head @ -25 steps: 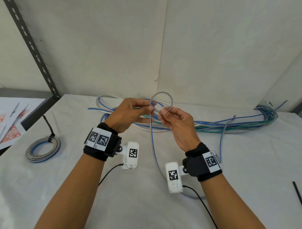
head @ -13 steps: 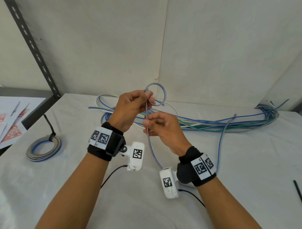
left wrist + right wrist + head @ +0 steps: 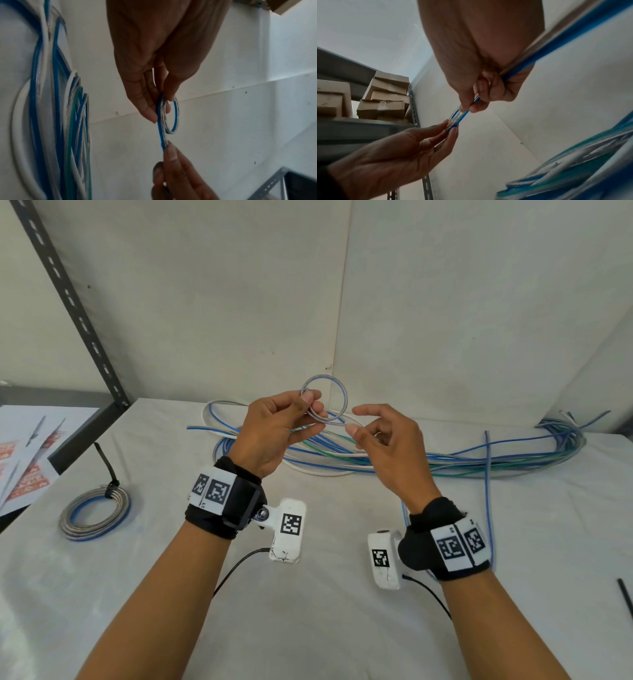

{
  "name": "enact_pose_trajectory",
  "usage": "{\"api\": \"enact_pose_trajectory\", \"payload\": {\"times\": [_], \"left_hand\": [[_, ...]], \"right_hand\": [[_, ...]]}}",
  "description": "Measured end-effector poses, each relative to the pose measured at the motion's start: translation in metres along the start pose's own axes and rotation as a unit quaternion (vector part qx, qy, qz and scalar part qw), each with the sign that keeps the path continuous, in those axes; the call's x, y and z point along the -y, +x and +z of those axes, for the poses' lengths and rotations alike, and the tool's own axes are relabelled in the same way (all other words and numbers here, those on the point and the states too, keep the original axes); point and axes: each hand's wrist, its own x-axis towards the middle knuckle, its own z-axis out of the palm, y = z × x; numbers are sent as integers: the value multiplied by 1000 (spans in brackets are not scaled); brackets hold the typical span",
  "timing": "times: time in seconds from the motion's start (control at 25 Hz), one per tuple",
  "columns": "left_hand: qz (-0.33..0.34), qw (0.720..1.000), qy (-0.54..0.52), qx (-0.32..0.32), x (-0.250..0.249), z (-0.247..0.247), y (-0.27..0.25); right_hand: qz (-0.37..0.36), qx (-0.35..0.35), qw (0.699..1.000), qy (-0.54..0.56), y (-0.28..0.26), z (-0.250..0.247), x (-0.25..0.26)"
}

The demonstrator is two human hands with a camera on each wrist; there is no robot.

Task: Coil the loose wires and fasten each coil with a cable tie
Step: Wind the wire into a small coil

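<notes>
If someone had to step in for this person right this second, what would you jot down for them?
Left hand pinches a small starter loop of the blue-and-clear wire, held up above the table.
Right hand pinches the same wire just past the loop; the rest trails down to the table.
Done: one finished coil lies on the left, fastened with a black cable tie.
Left: wind this wire fully, tie it, then work through the loose wire pile at the back. What looks like a spare tie lies at the right edge.
</notes>
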Motion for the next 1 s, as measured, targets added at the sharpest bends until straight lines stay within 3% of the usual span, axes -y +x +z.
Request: {"api": "enact_pose_trajectory", "payload": {"times": [0.12,0.28,0.56,0.72,0.76,0.84,0.92,1.0], "left_hand": [[15,999,34,-19,0,-2,0],[-18,999,26,-16,-6,-9,1],[-73,997,30,8,-2,-9,2],[-90,995,40,-19,1,-9,3],[-58,993,95,-32,2,-9,3],[80,965,244,-44,1,-8,1],[179,939,293,28,-5,0,-7],[199,914,341,91,-8,9,-13]], "right_hand": [[-61,10,996,-57,-4,4,-1],[-122,59,979,-153,-4,1,-4],[-93,81,990,-71,-4,-1,-4],[-69,94,991,-72,-3,-1,-2],[-55,103,990,-78,-2,-2,-2],[-16,145,987,-73,-1,-6,-1],[29,198,980,-16,-2,-11,4],[71,238,967,61,-3,-18,12]]}}
